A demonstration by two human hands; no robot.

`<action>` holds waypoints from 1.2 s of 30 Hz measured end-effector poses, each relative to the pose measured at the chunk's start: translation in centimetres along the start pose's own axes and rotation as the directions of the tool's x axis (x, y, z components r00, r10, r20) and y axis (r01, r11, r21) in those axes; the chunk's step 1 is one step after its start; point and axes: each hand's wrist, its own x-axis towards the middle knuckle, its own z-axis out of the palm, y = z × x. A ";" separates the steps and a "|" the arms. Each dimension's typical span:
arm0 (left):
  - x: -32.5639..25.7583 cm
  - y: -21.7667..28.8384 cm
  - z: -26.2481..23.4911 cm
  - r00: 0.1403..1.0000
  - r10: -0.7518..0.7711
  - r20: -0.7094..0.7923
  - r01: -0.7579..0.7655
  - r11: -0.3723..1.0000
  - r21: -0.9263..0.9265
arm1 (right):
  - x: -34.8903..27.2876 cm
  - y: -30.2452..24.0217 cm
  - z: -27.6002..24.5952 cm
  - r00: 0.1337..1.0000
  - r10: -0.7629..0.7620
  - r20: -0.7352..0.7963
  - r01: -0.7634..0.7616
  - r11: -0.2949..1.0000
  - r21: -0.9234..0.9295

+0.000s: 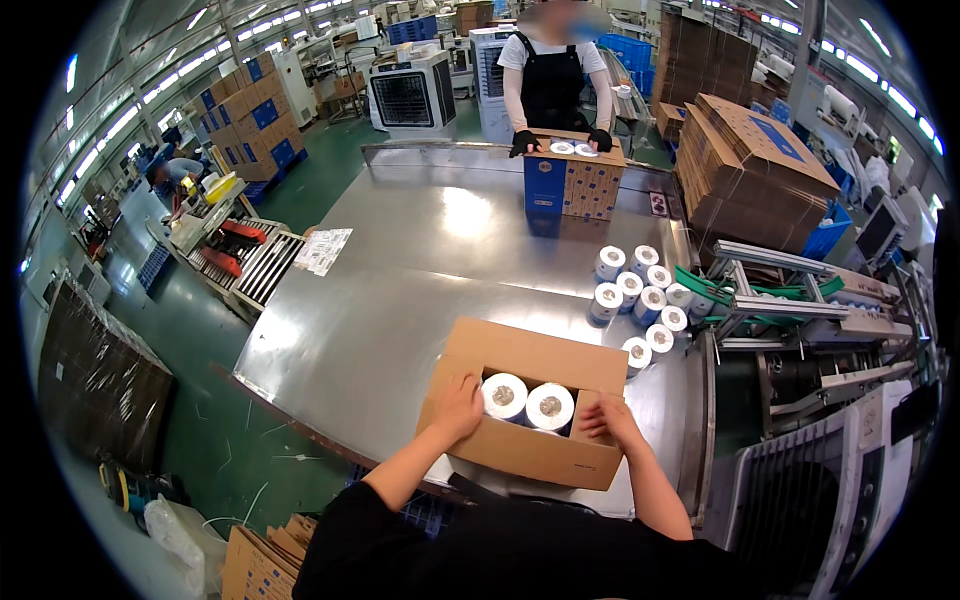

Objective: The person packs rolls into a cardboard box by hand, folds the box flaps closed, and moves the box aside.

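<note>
In front of me on the metal table sits an open cardboard box (pixel 540 455), its long flaps folded outward. Two white wrapped rolls (pixel 503 397) stand upright inside, side by side, with their round ends up. My left hand (pixel 458 405) grips the box's left edge, fingers curled over the rim beside the nearest roll. At the opposite end, my right hand (pixel 610 420) rests against the short right flap (pixel 590 412), fingers apart and holding nothing. What lies beneath the two rolls is hidden.
Several white-and-blue rolls (pixel 651 300) stand on the metal table (pixel 400 290) at the right, beside a conveyor end with green guides (pixel 705 288). Across the table, a co-worker in black gloves holds a blue-and-brown box (pixel 590 190). Paper sheets (pixel 323 250) lie at the left edge.
</note>
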 end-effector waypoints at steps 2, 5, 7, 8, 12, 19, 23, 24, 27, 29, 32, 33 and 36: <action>2.3 1.4 3.0 0.991 0.130 0.005 -0.125 0.943 0.308 | -1.8 1.2 -0.3 0.853 -0.393 -0.343 0.235 0.876 -0.421; 5.7 1.9 7.3 0.929 0.368 -0.027 -0.363 0.925 0.116 | -5.4 4.0 2.1 0.653 -0.679 -0.334 0.236 0.602 -0.763; 8.9 3.9 7.5 0.854 0.521 0.000 -0.520 0.852 0.053 | -6.1 6.0 2.6 0.830 -0.350 -0.433 0.178 0.904 -0.389; 10.1 4.0 8.4 0.874 0.485 0.018 -0.483 0.866 0.128 | -5.9 7.0 2.6 0.811 -0.357 -0.464 0.175 0.904 -0.389; 13.1 3.8 8.5 0.932 0.307 0.193 -0.342 0.922 0.184 | -5.3 8.1 2.8 0.868 -0.244 -0.432 0.198 0.969 -0.148; -0.8 7.8 2.3 0.933 0.355 0.066 -0.355 0.935 -0.011 | -2.6 4.9 6.9 0.954 -0.155 -0.257 0.209 0.958 0.196; -4.2 7.3 1.0 0.923 0.075 0.377 -0.166 0.962 0.216 | -2.6 2.3 11.4 0.985 -0.002 0.170 -0.026 0.986 0.163; -4.4 6.0 0.8 0.891 -0.031 0.453 -0.111 0.953 0.282 | -2.3 2.8 11.7 0.960 0.035 0.277 -0.065 0.993 0.101; -2.8 -2.1 -1.6 0.937 0.060 0.345 -0.163 0.947 0.277 | -2.1 3.7 12.3 0.883 0.014 0.469 0.050 0.991 -0.124; -0.5 -8.8 -3.5 0.931 0.085 0.355 -0.203 0.929 0.309 | -2.9 5.1 12.4 0.895 0.106 0.434 0.010 0.966 -0.257; 3.9 -17.5 -8.9 0.960 -0.069 0.271 -0.056 0.902 0.429 | -4.3 7.1 9.9 0.917 0.154 0.369 0.023 0.900 -0.435; 5.5 -16.9 -10.4 0.991 -0.117 0.061 0.064 0.833 0.550 | -5.0 7.5 8.8 0.938 0.150 0.314 -0.014 0.918 -0.397; 4.3 -21.9 -13.7 0.762 -0.252 -0.597 0.570 0.698 0.433 | -5.4 8.1 8.0 0.963 0.159 0.218 -0.066 0.921 -0.384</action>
